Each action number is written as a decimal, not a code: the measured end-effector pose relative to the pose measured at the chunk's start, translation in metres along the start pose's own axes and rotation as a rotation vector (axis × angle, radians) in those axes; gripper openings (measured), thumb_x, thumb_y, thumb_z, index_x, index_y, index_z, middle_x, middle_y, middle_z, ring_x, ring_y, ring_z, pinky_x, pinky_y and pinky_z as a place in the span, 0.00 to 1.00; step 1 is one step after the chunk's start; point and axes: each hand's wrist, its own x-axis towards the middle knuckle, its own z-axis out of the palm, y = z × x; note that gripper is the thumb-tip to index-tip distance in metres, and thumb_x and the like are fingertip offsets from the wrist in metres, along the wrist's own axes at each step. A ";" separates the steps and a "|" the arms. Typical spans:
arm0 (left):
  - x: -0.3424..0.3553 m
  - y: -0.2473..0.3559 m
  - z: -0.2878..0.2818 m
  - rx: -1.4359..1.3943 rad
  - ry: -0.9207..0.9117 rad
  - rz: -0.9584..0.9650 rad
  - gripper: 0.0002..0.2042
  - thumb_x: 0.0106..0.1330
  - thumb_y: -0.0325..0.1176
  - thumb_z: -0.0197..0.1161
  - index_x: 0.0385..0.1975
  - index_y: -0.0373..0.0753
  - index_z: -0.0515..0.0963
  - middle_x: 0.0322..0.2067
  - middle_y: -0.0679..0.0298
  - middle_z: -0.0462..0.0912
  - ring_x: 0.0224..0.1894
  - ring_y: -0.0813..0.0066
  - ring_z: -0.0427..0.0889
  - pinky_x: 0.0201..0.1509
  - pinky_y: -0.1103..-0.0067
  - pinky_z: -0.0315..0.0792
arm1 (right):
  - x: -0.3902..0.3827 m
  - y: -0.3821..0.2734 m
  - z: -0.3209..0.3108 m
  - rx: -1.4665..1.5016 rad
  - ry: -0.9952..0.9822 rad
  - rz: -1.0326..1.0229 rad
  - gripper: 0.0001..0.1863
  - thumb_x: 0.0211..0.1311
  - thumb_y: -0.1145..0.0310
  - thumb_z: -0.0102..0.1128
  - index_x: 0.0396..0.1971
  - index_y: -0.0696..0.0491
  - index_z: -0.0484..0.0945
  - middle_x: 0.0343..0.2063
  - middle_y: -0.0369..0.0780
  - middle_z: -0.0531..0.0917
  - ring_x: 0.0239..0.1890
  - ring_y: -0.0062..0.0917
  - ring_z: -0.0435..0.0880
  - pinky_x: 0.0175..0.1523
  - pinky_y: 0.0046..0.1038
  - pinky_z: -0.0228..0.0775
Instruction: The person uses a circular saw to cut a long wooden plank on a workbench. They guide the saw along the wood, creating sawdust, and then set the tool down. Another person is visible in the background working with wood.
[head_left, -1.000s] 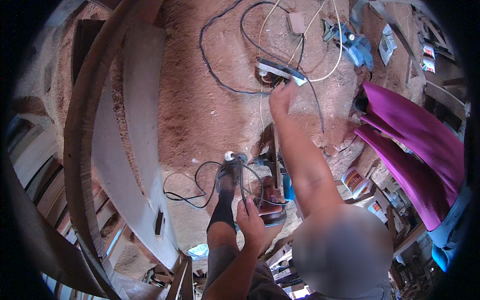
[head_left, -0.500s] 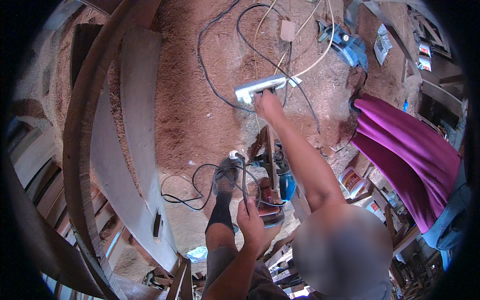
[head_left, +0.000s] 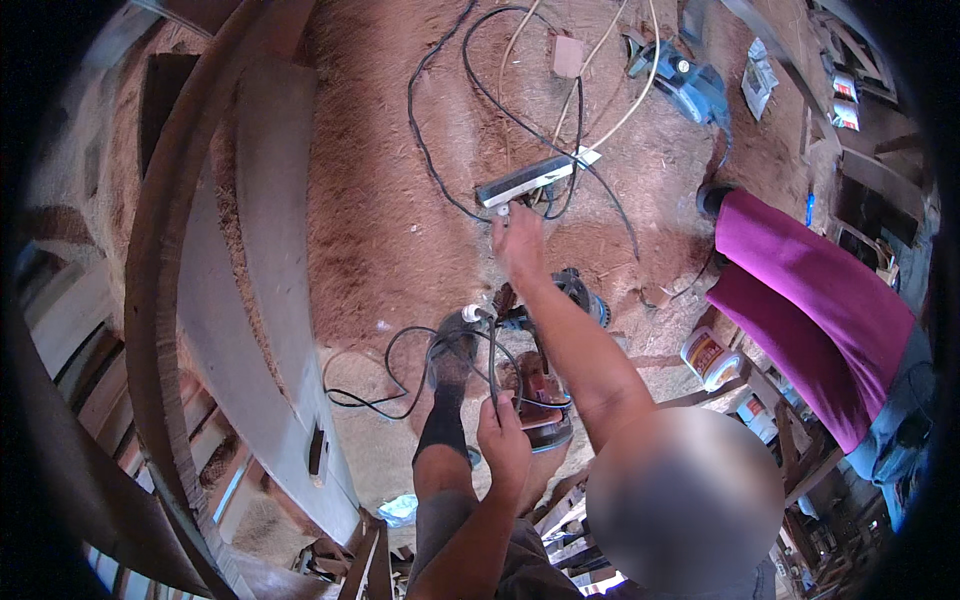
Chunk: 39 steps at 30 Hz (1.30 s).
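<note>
My left hand (head_left: pixel 503 440) is closed around a black power cord (head_left: pixel 492 365). The cord's white plug (head_left: pixel 471 313) stands up beyond my fingers, beside my dark-socked foot (head_left: pixel 452 345). Further off, my right hand (head_left: pixel 520 245) has its fingers curled at the near edge of a white power strip (head_left: pixel 530 181) with a dark top. By the fingertips is a small white piece; what they grip is partly hidden. A dark plug (head_left: pixel 548 192) sits at the strip's near side. Under my right forearm stands a power tool with a reddish base (head_left: pixel 543 395), partly covered.
A blue power tool (head_left: pixel 690 85) lies at the far right, near pale and black cords. Long curved wooden boards (head_left: pixel 275 230) stand at the left. Magenta cloth (head_left: pixel 810 290) and a white tub (head_left: pixel 710 357) are at the right. Sawdust (head_left: pixel 370 200) covers the ground.
The power strip has tilted so its dark top shows. My right hand has moved from its underside to its near left end. My left hand keeps the cord almost unmoved.
</note>
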 end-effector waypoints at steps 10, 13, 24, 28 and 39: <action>0.000 -0.017 -0.003 0.053 -0.025 -0.037 0.17 0.86 0.39 0.53 0.48 0.31 0.83 0.35 0.57 0.86 0.36 0.67 0.82 0.46 0.68 0.77 | 0.030 -0.021 0.005 -0.002 -0.047 0.051 0.26 0.74 0.53 0.66 0.53 0.63 0.77 0.45 0.60 0.84 0.51 0.59 0.81 0.59 0.54 0.73; 0.004 -0.024 -0.001 0.090 -0.017 -0.119 0.17 0.86 0.40 0.53 0.48 0.31 0.83 0.33 0.57 0.85 0.34 0.68 0.81 0.43 0.69 0.76 | 0.051 -0.039 -0.021 0.026 -0.015 0.160 0.27 0.73 0.51 0.68 0.51 0.63 0.81 0.42 0.59 0.87 0.50 0.57 0.84 0.57 0.52 0.74; 0.004 -0.017 0.003 -0.058 -0.009 -0.058 0.16 0.86 0.40 0.53 0.36 0.36 0.78 0.23 0.70 0.71 0.25 0.79 0.70 0.30 0.75 0.65 | 0.030 -0.061 -0.024 0.200 0.254 0.188 0.27 0.66 0.53 0.76 0.54 0.60 0.86 0.42 0.53 0.89 0.48 0.50 0.87 0.56 0.46 0.77; -0.001 -0.004 0.004 -0.047 -0.005 0.002 0.17 0.86 0.40 0.52 0.37 0.35 0.79 0.27 0.64 0.80 0.28 0.78 0.77 0.34 0.76 0.71 | 0.018 -0.044 -0.005 0.168 0.170 0.017 0.27 0.65 0.55 0.77 0.55 0.59 0.85 0.43 0.53 0.89 0.49 0.51 0.86 0.57 0.48 0.77; -0.014 0.028 -0.001 -0.127 -0.114 -0.117 0.13 0.88 0.41 0.50 0.49 0.37 0.74 0.31 0.54 0.87 0.25 0.65 0.89 0.30 0.70 0.83 | 0.036 -0.027 -0.020 -0.064 -0.200 -0.173 0.34 0.68 0.49 0.73 0.67 0.52 0.79 0.44 0.50 0.90 0.48 0.48 0.89 0.52 0.46 0.81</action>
